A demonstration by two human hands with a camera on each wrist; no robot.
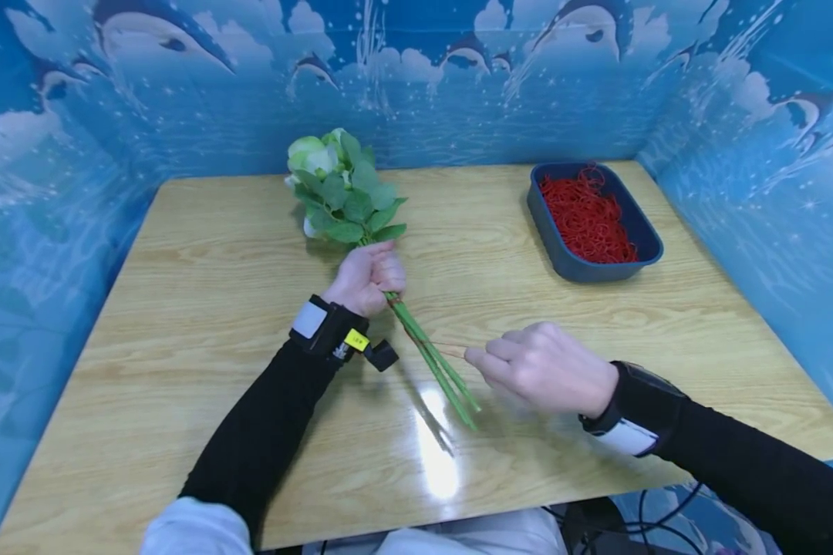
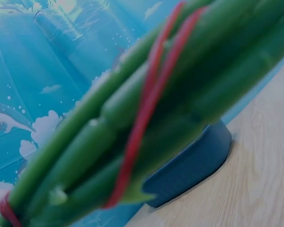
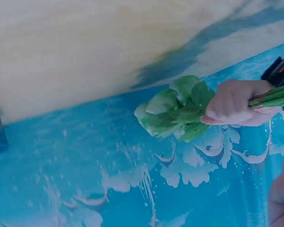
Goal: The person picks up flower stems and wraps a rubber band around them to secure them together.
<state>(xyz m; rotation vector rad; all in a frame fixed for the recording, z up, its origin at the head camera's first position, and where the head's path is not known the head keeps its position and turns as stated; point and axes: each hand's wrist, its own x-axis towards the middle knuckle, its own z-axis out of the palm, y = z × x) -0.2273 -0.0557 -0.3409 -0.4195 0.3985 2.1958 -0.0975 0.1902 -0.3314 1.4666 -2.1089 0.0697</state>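
Observation:
A bunch of artificial flowers (image 1: 340,189) with pale green-white blooms and leaves is held above the table by my left hand (image 1: 369,277), which grips the stems just under the leaves. Green stems (image 1: 439,368) slant down to the right out of that fist. From them a thin rubber band (image 1: 450,344) stretches sideways to my right hand (image 1: 544,366), whose curled fingers pinch its end. Close up in the left wrist view, a red rubber band (image 2: 141,118) crosses the stems diagonally, and another red loop (image 2: 8,212) shows at the lower left.
At the back right of the wooden table (image 1: 236,254) stands a dark blue plastic box (image 1: 593,270) filled with red rubber bands (image 1: 586,220). A blue curtain with dolphins (image 1: 416,100) surrounds the table's back and sides. Black cables (image 1: 655,524) hang below the front edge.

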